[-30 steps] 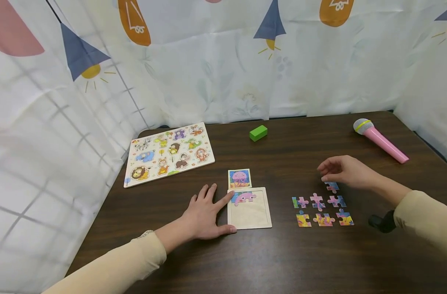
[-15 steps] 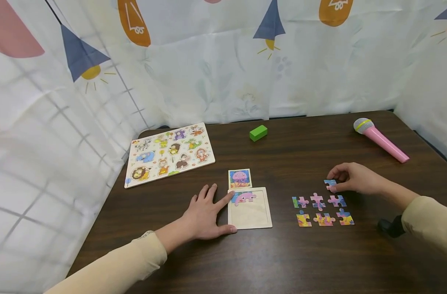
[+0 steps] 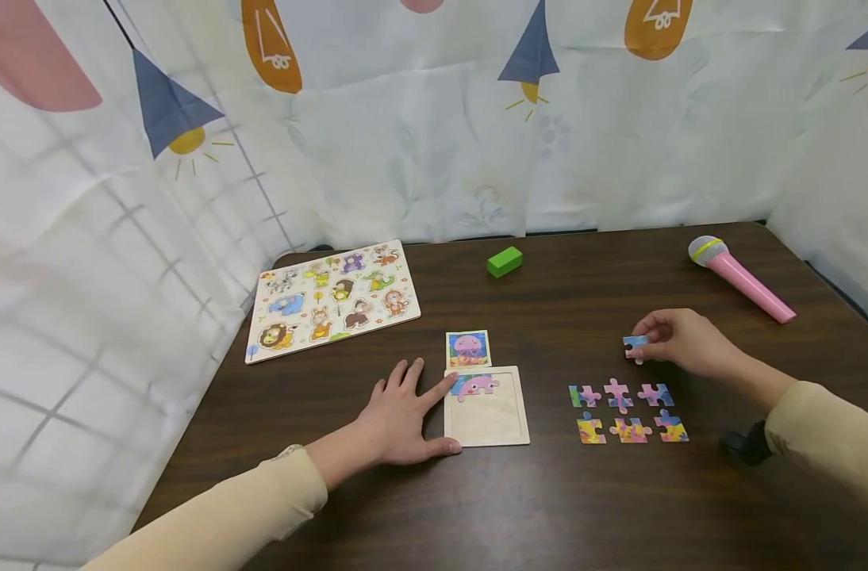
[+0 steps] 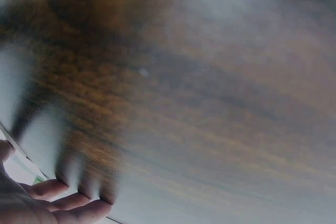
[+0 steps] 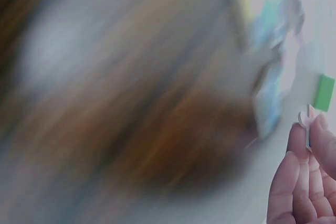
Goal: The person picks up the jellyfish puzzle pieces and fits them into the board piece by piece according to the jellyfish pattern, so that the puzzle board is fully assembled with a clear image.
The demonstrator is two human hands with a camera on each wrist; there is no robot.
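Observation:
My right hand [image 3: 687, 342] pinches a blue and pink puzzle piece [image 3: 633, 346] between thumb and fingers, above the rows of loose pieces. In the right wrist view the same piece [image 5: 310, 115] shows edge-on at the fingertips. My left hand [image 3: 405, 420] lies spread on the table, its forefinger and thumb touching the left side of a square wooden puzzle frame [image 3: 485, 432]. In that frame's top left part sits a joined pink and blue section [image 3: 474, 386]. A picture card with a pink jellyfish [image 3: 468, 349] lies against the frame's far edge.
Two rows of loose puzzle pieces [image 3: 630, 431] lie right of the frame. An animal puzzle board [image 3: 334, 301] stands at the back left. A green block [image 3: 505, 262] lies at the back, and a pink toy microphone [image 3: 748, 285] at the back right.
The right hand has closed on the top right loose piece, lifted it off the table and shifted it slightly left. The left hand keeps its place at the frame.

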